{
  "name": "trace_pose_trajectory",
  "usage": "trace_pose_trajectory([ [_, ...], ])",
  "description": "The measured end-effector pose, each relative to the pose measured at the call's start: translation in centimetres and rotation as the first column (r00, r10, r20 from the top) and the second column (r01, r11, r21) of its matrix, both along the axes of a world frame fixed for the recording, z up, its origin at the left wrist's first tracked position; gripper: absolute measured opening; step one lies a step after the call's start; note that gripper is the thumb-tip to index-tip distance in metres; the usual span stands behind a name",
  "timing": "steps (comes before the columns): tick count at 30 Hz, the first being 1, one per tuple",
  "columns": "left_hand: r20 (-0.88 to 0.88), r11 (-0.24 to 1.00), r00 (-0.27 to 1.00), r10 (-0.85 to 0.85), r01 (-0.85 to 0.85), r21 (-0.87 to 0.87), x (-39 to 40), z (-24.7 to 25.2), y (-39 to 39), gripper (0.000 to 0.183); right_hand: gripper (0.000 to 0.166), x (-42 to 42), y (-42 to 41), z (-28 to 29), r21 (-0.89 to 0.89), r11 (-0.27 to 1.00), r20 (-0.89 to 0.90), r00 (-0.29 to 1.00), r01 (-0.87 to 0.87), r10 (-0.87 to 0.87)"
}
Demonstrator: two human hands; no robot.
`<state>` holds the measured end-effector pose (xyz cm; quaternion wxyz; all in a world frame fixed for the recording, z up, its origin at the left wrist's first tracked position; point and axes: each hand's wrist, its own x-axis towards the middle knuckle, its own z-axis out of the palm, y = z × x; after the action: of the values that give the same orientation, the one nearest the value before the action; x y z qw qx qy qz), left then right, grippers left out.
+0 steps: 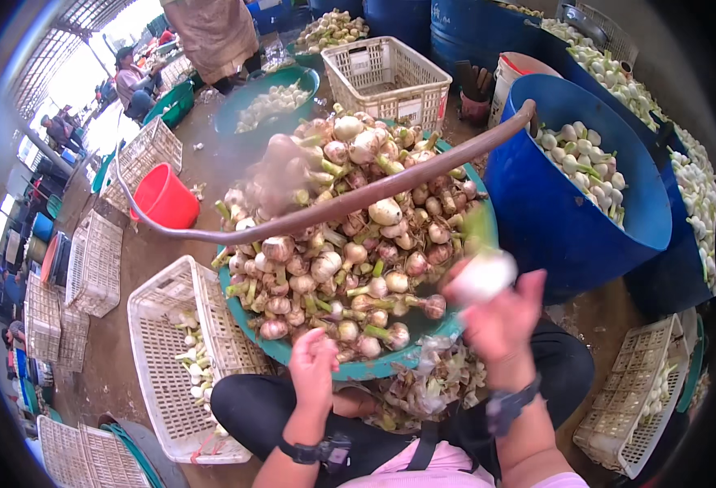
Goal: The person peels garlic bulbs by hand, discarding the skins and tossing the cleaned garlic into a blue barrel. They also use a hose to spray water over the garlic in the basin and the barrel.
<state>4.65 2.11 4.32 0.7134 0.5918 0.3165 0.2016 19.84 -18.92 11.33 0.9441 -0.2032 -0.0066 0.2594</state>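
A green tub (486,210) heaped with unpeeled garlic bulbs (327,266), roots and short stems still on, stands before my knees. My right hand (501,323) is over the tub's right rim with a white peeled garlic bulb (486,277) on its fingers. Both are motion-blurred; the thumb is spread away from the bulb, whose green stem points up. My left hand (315,360) is at the tub's near rim, fingers curled in, with nothing visible in them. Garlic skins (437,378) are piled between my legs under the near rim.
A long brown pipe or hose (358,207) crosses above the heap. At right stands a blue barrel (553,244) holding peeled garlic (577,161). White crates (162,293) flank me, with a red bucket (169,198) farther left. An apron-clad person (211,36) stands beyond the tub.
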Motion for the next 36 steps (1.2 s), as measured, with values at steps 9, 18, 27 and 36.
trace_pose_trajectory([
  [9,-0.174,0.940,0.937,-0.301,0.322,0.109,1.7,-3.9,-4.2,0.046,0.020,3.2,2.4,-18.7,-0.478,-0.396,0.094,0.494,0.784,0.864],
  [18,0.000,0.921,0.998,-0.063,0.058,-0.385,3.4,-3.1,-3.7,0.036,0.022,-5.7,7.4,-9.8,-0.798,0.279,0.584,0.569,0.534,0.579],
  [27,-0.023,0.837,0.880,-0.474,0.443,-0.321,0.6,-3.2,-0.6,0.034,0.022,-7.5,5.4,-7.2,-0.897,0.140,0.241,0.198,0.420,0.950],
  [36,0.045,0.726,0.742,-0.668,0.665,-0.176,1.2,-2.0,0.2,0.050,0.028,-8.0,4.6,-8.7,-0.654,0.482,-0.276,0.777,-0.584,0.566],
])
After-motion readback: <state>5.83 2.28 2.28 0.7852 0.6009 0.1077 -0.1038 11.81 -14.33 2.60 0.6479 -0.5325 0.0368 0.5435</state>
